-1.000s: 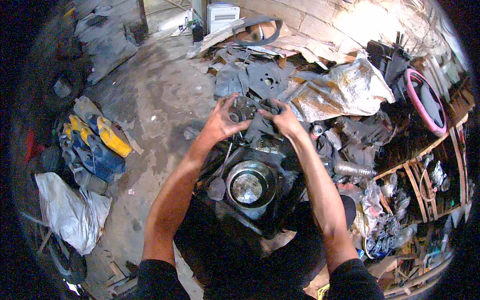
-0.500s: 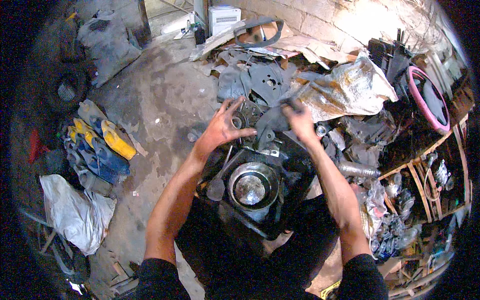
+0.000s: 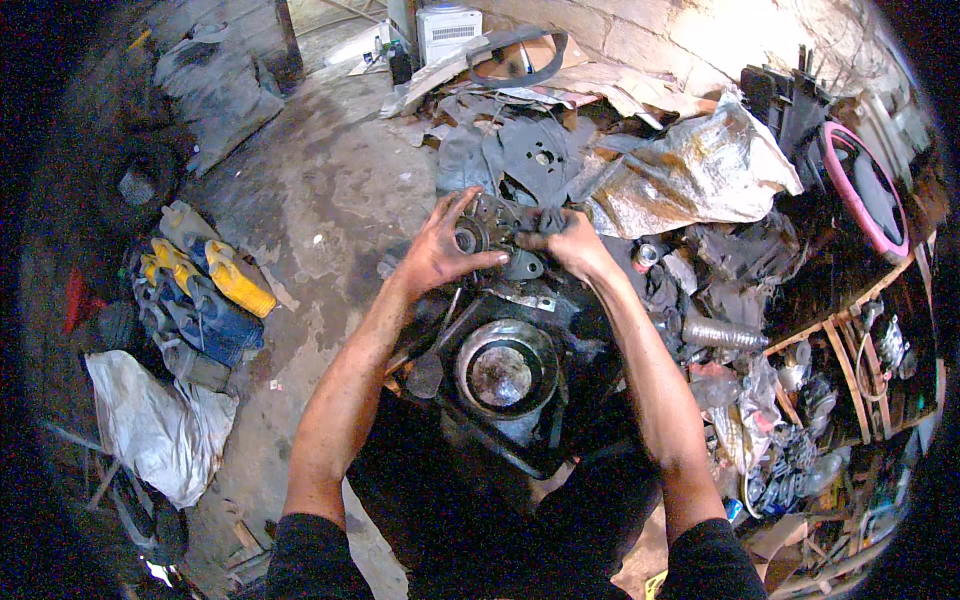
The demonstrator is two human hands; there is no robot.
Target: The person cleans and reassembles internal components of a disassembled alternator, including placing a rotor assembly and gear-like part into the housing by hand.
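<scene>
My left hand [image 3: 445, 242] spans a dark, greasy metal part with a round hub [image 3: 470, 236], thumb on the near side and fingers on the far side. My right hand [image 3: 565, 243] is closed against the right side of that part. A dark rag-like piece [image 3: 545, 220] is bunched in its fingers, mostly hidden. Just below the hands juts a flat metal tab with a hole [image 3: 524, 266]. Nearer to me sits a round metal bowl-like piece [image 3: 462, 372] with a dirty, greyish middle, on a black metal base between my legs.
Yellow-and-blue shoes [image 3: 238, 278] and a white sack [image 3: 160, 430] lie on the floor to the left. Cardboard, a flat dark plate [image 3: 538, 160] and a stained silvery sheet [image 3: 700, 175] are piled ahead. At right are a pink oval frame [image 3: 832, 190], a can [image 3: 646, 256] and a wooden rack.
My right hand has moved left and toward me, against the metal part. The dark rag that was spread over the part is now bunched up. My left hand keeps its hold.
</scene>
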